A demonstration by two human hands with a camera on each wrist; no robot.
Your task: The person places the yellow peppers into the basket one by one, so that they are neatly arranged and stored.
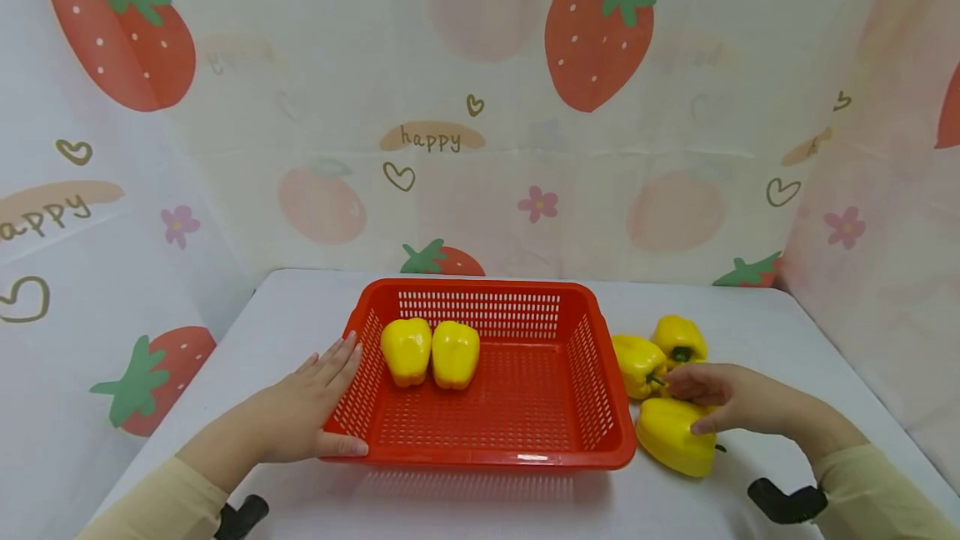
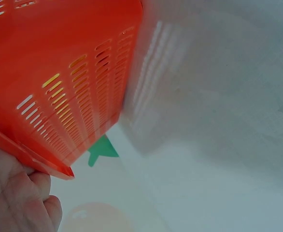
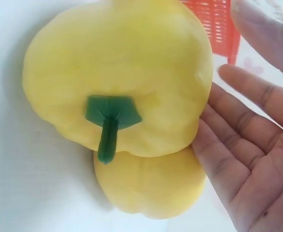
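Observation:
A red plastic basket (image 1: 510, 457) with slotted walls holds two yellow bell peppers, one at its left (image 1: 406, 352) and one beside it (image 1: 455, 355). My left hand (image 1: 311, 394) rests along the basket's left rim, fingers fairly straight, thumb at the front corner. In the left wrist view, part of that hand (image 2: 18, 193) touches the rim. Right of the basket lie three more yellow peppers: the front one (image 1: 677, 437), a middle one (image 1: 636, 363) and a back one (image 1: 680, 337). My right hand (image 1: 742, 398) hovers over the front pepper, thumb and fingers spread apart; its palm (image 3: 262, 193) faces the peppers.
Everything stands on a white table (image 1: 300, 507). A curtain (image 1: 480, 190) printed with strawberries, hearts and "happy" encloses the back and sides. A black strap piece (image 1: 787, 502) sits by the right sleeve, another (image 1: 242, 517) by the left.

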